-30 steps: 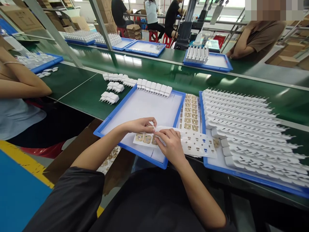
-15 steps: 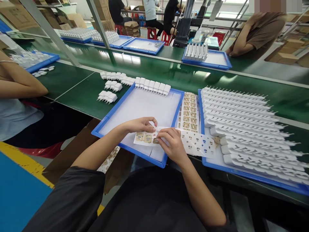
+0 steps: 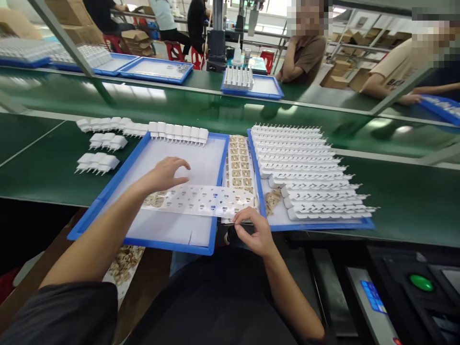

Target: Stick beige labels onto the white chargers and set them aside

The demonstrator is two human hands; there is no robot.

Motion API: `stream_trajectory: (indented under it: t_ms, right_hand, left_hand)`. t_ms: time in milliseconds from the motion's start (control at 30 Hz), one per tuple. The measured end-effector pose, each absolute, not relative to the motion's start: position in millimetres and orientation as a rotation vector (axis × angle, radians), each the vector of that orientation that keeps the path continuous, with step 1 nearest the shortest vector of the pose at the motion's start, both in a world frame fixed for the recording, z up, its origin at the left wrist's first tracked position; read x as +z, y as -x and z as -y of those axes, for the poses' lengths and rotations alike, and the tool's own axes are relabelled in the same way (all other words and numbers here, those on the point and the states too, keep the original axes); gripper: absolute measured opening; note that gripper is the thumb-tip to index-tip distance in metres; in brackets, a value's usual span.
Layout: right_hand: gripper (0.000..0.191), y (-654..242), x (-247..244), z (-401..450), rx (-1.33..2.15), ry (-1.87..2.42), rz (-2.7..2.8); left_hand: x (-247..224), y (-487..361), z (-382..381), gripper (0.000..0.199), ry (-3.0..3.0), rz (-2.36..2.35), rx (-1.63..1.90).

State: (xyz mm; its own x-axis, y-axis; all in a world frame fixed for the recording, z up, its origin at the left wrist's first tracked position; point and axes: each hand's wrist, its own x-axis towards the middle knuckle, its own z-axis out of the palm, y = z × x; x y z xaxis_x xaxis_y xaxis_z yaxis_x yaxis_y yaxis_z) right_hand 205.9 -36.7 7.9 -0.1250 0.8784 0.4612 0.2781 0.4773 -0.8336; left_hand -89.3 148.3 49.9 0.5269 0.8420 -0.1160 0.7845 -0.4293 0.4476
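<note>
A translucent sticker strip (image 3: 196,203) with punched-out gaps lies across the near part of the left blue-rimmed tray (image 3: 151,238). Tan stickers remain at its left end, partly behind my left wrist. My left hand (image 3: 166,173) hovers over the strip, thumb and fingers apart, holding nothing. At the strip's right end, my right hand (image 3: 254,232) has thumb and forefinger pinched; whatever sits between them is too small to make out. White plug adapters (image 3: 178,132) stand in a row along that tray's far edge, prongs toward me.
Between the trays lies a stack of tan sticker sheets (image 3: 240,163). The right tray (image 3: 316,225) holds many rows of white adapters (image 3: 298,167) and crumpled tan scraps (image 3: 273,200). Loose adapters (image 3: 97,163) sit at left. A box of scraps (image 3: 124,263) is below. Several people work beyond.
My view has swung to the right. My left hand has come off the strip and opened. My right hand has moved from the strip's middle to its right end, still pinched.
</note>
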Motion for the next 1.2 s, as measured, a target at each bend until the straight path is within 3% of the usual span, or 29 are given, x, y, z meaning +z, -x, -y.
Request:
stream_trajectory:
  t_ms: [100, 300, 433, 600, 767, 900, 1100, 1200]
  right_hand:
    - [0.006, -208, 4, 38, 0.688, 1.010, 1.666]
    - [0.007, -212, 5, 40, 0.663, 1.006, 1.679]
    - [0.005, -216, 4, 45, 0.688, 0.999, 1.670]
    - [0.005, -221, 3, 49, 0.725, 1.013, 1.590]
    - [0.005, -217, 11, 49, 0.748, 0.973, 1.403]
    - [0.002, -205, 26, 49, 0.802, 0.907, 1.300]
    - [0.005, -189, 43, 48, 0.877, 0.841, 1.294]
    - [0.003, -182, 43, 47, 0.937, 0.854, 1.278]
  left_hand:
    - [57, 1, -135, 0.035, -2.501, -1.067, 0.412]
    - [37, -159, -113, 0.055, -2.814, -0.779, 0.627]
    - [21, -198, -113, 0.036, -2.900, -0.769, 0.617]
    - [40, -170, -107, 0.029, -2.584, -0.709, 0.620]
    - [69, -91, -79, 0.049, -1.645, -0.666, 0.649]
    - [64, -40, -48, 0.054, -1.142, -0.607, 0.648]
    - [40, -2, -14, 0.036, -1.274, -0.674, 0.817]
    - [34, 6, -6, 0.041, -1.490, -0.787, 0.887]
